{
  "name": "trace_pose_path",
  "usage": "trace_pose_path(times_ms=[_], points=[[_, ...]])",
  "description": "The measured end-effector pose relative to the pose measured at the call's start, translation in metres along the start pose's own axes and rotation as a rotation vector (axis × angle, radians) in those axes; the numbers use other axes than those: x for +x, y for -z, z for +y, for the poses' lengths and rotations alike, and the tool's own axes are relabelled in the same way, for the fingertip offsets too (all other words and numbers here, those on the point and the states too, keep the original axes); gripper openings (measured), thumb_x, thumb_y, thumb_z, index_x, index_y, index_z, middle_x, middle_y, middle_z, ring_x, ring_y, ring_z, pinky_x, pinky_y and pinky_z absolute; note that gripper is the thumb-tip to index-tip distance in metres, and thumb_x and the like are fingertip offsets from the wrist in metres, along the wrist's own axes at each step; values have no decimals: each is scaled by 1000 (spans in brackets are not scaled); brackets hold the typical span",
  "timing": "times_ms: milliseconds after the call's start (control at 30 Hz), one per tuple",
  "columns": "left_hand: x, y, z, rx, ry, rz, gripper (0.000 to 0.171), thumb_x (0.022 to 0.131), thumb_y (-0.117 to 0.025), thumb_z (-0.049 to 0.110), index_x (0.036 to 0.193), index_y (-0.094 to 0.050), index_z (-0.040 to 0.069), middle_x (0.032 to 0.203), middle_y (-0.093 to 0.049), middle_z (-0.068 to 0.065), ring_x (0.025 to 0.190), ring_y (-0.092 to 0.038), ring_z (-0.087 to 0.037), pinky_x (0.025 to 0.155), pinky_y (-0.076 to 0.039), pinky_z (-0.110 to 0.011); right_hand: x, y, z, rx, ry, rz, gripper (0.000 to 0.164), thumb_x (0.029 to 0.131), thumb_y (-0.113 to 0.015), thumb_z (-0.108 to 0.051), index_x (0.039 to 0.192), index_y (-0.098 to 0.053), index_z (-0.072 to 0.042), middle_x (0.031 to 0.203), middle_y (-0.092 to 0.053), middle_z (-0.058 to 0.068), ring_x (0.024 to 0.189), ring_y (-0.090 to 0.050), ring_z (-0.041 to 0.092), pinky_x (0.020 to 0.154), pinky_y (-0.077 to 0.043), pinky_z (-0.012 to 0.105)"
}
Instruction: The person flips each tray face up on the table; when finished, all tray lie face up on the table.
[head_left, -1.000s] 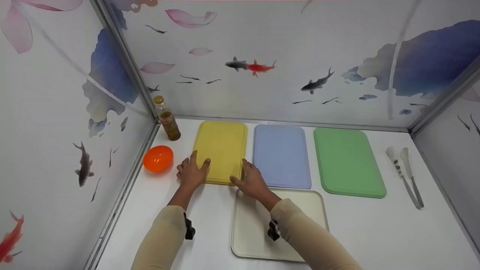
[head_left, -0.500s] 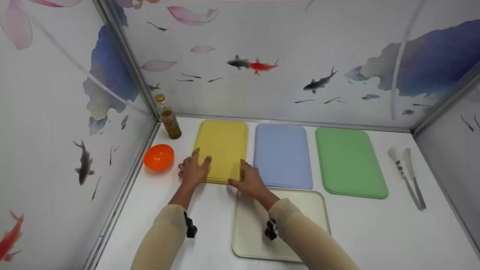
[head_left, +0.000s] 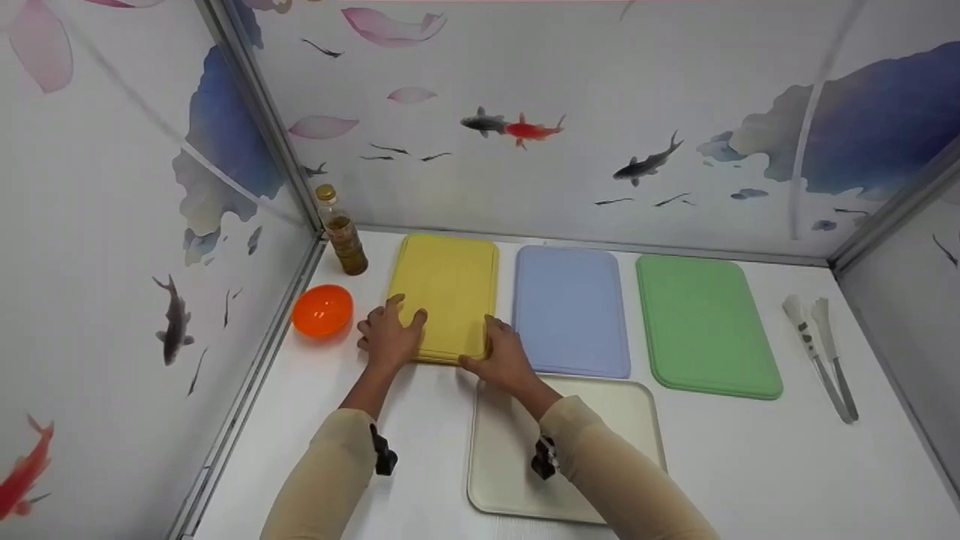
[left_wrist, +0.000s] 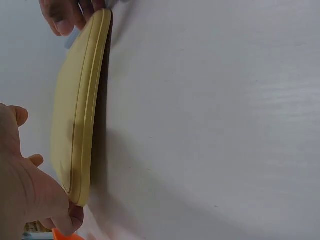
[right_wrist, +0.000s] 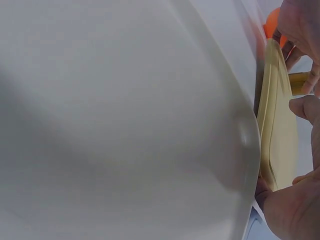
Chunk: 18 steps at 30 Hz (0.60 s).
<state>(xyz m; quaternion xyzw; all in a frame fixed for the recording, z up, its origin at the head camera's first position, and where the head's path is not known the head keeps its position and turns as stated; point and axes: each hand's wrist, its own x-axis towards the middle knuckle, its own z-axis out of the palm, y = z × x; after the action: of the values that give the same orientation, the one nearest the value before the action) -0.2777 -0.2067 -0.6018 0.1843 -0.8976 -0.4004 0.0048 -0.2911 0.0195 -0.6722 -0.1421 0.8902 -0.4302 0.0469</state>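
Observation:
A yellow cutting board (head_left: 446, 289) lies at the back left of the white table, its near edge toward me. My left hand (head_left: 391, 339) grips its left side, with fingers curled at the edge and the thumb over the top. At the near right corner, my right hand (head_left: 507, 358) holds the board with its fingertips at the edge. In the left wrist view a dark shadow runs beneath the board's near edge (left_wrist: 88, 135). The right wrist view has the right fingers (right_wrist: 265, 192) tucked around the corner.
A blue cutting board (head_left: 571, 311) and a green one (head_left: 709, 326) lie to the right, with tongs (head_left: 823, 319) beyond. A cream tray (head_left: 517, 480) sits under my right forearm. On the left stand an orange bowl (head_left: 322, 311) and an oil bottle (head_left: 348, 247). Printed walls enclose the table.
My right fingers have closed around the yellow board's near right corner, and the board has shifted very slightly. The left hand keeps its place at the left side. The head view has shifted a little.

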Motion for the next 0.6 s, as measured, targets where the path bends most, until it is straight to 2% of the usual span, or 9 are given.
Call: trace_pose_path(times_ms=[100, 333, 433, 600], points=[[-2, 0, 7, 18, -2, 21, 68, 106, -64, 50, 164, -49, 19, 169, -37, -28, 151, -28, -49, 119, -26, -68, -4, 6, -7, -1, 1, 8, 105, 90, -88, -50, 166, -41, 6, 164, -48, 35, 149, -50, 56, 121, -46, 63], [-8, 4, 20, 18, -49, 89, 67, 105, -67, 48, 162, -48, 20, 168, -39, -25, 152, -29, -47, 119, -27, -67, -17, 28, -43, 71, -48, -23, 100, 91, -87, -38, 165, -39, 11, 166, -44, 38, 154, -44, 56, 126, -40, 64], [-11, 7, 22, -2, -80, 132, 69, 104, -68, 45, 163, -45, 17, 166, -42, -23, 150, -31, -46, 116, -28, -67, -17, 28, -45, 48, -52, -33, 100, 92, -85, -39, 165, -38, 11, 167, -44, 37, 156, -44, 54, 127, -40, 62], [-14, 11, 24, -36, -117, 168, 75, 103, -68, 45, 165, -39, 15, 167, -41, -20, 148, -29, -44, 114, -25, -65, -16, 25, -44, 51, -30, -43, 100, 93, -82, -41, 166, -37, 11, 166, -46, 36, 155, -47, 52, 126, -41, 61]])
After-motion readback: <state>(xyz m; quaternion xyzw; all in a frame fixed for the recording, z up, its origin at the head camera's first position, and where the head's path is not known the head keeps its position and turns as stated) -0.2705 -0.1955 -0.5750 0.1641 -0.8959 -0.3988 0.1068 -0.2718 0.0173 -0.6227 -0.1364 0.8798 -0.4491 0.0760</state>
